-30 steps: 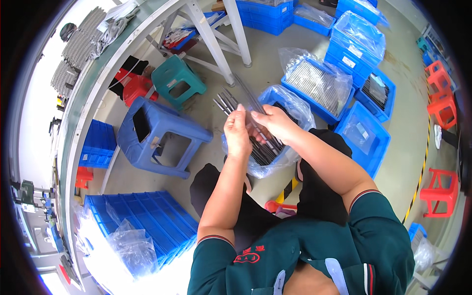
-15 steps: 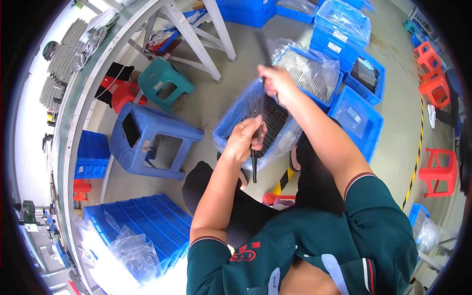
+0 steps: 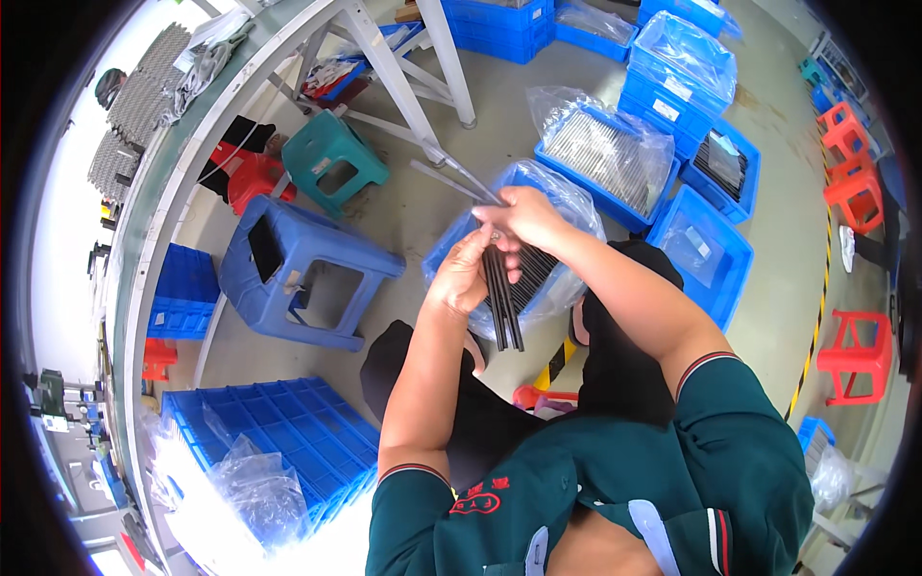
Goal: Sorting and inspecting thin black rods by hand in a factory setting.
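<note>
My left hand (image 3: 464, 274) is closed round several slim black rods (image 3: 502, 312), whose lower ends point down toward my knees. Close above it, my right hand (image 3: 528, 219) has its fingers bent in at the upper part of the rods. Two motion-blurred rod lengths stick out up and left from the right hand; how its fingers grip them is partly hidden. Both hands are over a blue bin (image 3: 444, 252) lined with clear plastic, where many dark rods (image 3: 540, 272) lie side by side.
Behind that bin stands another blue bin of grey rods (image 3: 607, 158). To its right are an open blue bin (image 3: 735, 278) and stacked bins (image 3: 663, 120). A blue stool (image 3: 336, 252), a green stool (image 3: 331, 158) and a white-framed workbench (image 3: 206, 125) are on the left.
My right hand has come down and left, close to the left hand. More rods now show below the left hand, and rods slant up-left where one stood near upright.
</note>
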`<state>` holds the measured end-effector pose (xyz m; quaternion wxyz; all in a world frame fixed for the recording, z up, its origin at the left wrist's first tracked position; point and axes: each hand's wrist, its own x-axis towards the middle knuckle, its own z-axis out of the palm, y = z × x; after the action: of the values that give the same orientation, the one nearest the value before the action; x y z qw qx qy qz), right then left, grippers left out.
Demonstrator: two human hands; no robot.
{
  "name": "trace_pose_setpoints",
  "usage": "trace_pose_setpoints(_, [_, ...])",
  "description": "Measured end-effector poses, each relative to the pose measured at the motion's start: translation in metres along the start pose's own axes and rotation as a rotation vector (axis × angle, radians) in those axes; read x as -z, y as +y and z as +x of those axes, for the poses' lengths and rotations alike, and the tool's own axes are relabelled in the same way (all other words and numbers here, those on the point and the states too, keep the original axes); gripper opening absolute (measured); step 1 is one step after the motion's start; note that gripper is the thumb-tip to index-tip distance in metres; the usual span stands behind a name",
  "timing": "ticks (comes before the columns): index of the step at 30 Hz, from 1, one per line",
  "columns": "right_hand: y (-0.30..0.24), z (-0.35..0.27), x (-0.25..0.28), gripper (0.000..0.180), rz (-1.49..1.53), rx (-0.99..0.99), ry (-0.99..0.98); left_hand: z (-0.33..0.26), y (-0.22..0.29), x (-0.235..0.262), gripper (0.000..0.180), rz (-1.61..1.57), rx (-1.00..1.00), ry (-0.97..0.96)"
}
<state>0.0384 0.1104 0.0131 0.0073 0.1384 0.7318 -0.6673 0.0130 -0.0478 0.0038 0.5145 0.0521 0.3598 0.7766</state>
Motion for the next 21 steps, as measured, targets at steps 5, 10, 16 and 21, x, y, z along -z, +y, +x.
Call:
trace_pose_setpoints(5, [-0.002, 0.001, -0.006, 0.041, -0.504, 0.278, 0.172, -0.003, 0.007, -0.004, 0.033, -0.071, -0.061, 0.021])
trace_pose_setpoints(10, [-0.020, -0.022, 0.003, 0.026, -0.220, 0.137, -0.016, -0.007, 0.027, 0.008, 0.034, -0.129, -0.336, 0.342])
trace_pose_setpoints(16, [-0.030, -0.047, 0.007, 0.016, 0.019, -0.092, -0.201, -0.006, 0.044, 0.022, 0.031, -0.277, -0.539, 0.496])
trace_pose_setpoints(21, [-0.026, -0.049, 0.004, 0.017, -0.030, -0.115, -0.195, -0.002, 0.040, 0.016, 0.030, -0.283, -0.564, 0.442])
